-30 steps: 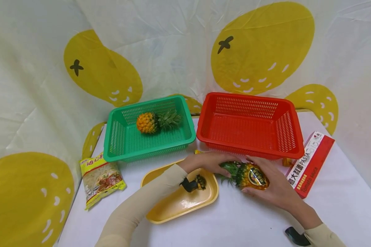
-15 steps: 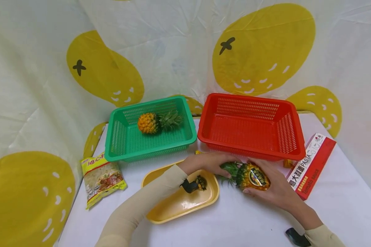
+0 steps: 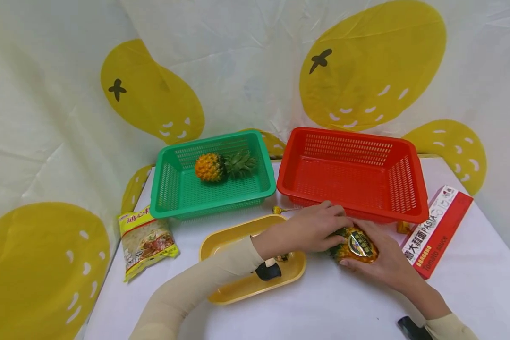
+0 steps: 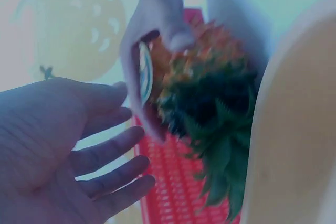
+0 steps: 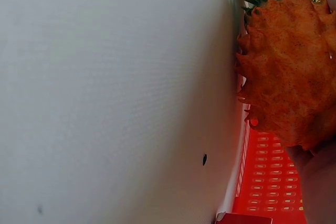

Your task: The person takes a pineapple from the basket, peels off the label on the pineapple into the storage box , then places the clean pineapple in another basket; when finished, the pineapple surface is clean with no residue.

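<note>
A pineapple with a round black-and-gold label lies on its side over the white table. My right hand grips its body, thumb on the near side and fingers over the far side; the right wrist view shows the spiky orange fruit close up. My left hand is right at the leafy end and hides most of the crown in the head view. Seen from the left wrist, that hand has its fingers spread and relaxed beside the green crown, holding nothing.
Another pineapple lies in the green basket, beside a red basket. A yellow tray sits under my left forearm, with a black-and-gold piece partly hidden in it. A pasta box is at right, a noodle bag at left.
My left hand has come off the crown leaves and lifted slightly to the right, now covering them. The right hand keeps its grip on the pineapple. The head view has shifted a little.
</note>
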`<state>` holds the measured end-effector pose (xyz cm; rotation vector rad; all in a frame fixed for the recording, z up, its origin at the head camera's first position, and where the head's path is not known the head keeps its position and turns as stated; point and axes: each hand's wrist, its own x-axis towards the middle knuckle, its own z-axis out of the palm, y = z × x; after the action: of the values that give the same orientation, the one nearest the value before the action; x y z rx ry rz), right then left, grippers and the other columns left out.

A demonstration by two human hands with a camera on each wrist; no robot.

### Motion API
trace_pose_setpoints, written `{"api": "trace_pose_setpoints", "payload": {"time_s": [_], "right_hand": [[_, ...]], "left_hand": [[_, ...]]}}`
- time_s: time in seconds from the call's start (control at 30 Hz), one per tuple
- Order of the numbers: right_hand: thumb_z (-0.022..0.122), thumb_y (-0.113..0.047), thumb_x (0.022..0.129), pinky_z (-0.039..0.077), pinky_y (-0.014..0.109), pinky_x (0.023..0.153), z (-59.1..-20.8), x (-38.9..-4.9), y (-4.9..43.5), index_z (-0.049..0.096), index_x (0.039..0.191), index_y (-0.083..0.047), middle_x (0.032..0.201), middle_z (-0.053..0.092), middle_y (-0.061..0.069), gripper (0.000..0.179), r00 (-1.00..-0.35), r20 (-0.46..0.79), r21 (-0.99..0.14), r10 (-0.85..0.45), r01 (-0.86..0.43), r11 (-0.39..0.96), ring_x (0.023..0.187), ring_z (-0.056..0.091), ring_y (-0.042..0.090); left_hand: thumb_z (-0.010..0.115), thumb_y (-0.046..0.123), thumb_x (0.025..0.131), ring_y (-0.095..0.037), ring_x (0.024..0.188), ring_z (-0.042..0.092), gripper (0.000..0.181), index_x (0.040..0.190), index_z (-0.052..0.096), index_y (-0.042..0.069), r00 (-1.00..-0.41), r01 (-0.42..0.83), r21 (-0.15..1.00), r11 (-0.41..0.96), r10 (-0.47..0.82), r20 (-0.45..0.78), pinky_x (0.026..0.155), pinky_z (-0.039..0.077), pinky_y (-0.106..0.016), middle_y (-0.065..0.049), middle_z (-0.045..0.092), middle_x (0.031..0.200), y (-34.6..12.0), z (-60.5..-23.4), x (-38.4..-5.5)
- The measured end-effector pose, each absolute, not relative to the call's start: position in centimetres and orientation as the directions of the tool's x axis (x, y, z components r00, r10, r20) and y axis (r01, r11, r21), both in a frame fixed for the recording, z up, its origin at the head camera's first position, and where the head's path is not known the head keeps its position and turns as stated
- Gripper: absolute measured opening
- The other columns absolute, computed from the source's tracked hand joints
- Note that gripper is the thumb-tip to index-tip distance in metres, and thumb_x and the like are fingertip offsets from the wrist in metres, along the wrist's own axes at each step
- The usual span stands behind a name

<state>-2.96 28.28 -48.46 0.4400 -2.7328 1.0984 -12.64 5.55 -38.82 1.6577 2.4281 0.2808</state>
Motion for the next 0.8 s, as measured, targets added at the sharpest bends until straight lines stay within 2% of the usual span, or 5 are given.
{"api": "trace_pose_setpoints", "payload": {"time_s": [0.23, 0.5, 0.8], "right_hand": [[0.103, -0.032, 0.069, 0.03, 0.006, 0.102, -48.5, -2.9, 28.3, 0.046, 0.159, -0.029, 0.147, 0.057, -0.006, 0.107, -0.943, 0.265, -0.646, -0.199, -0.327, 0.69, 0.126, 0.049, 0.007], [0.103, -0.031, 0.068, 0.026, 0.008, 0.106, -48.3, -3.1, 28.2, 0.04, 0.164, -0.029, 0.152, 0.054, -0.002, 0.115, -0.937, 0.273, -0.639, -0.219, -0.347, 0.686, 0.129, 0.048, 0.013], [0.102, -0.027, 0.07, 0.029, 0.007, 0.104, -48.4, -3.0, 28.3, 0.04, 0.164, -0.025, 0.151, 0.055, 0.001, 0.113, -0.931, 0.285, -0.645, -0.229, -0.363, 0.673, 0.126, 0.049, 0.012]], "left_hand": [[0.064, 0.045, 0.106, -0.005, 0.116, 0.045, 0.048, 0.149, 0.061, 0.023, -0.409, 0.855, 0.324, 0.405, 0.91, -0.059, 0.095, 0.04, -0.015, 0.009, 0.057, 0.13, 6.8, -39.7, -11.8], [0.065, 0.046, 0.105, -0.001, 0.107, 0.046, 0.039, 0.136, 0.07, 0.023, -0.464, 0.811, 0.387, 0.438, 0.885, -0.03, 0.088, 0.041, -0.013, 0.012, 0.057, 0.119, 7.2, -41.0, -11.9], [0.07, 0.036, 0.105, 0.003, 0.098, 0.045, 0.025, 0.126, 0.072, 0.022, -0.501, 0.759, 0.478, 0.442, 0.866, -0.004, 0.086, 0.037, -0.01, 0.015, 0.056, 0.108, 7.6, -41.7, -12.1]]}}
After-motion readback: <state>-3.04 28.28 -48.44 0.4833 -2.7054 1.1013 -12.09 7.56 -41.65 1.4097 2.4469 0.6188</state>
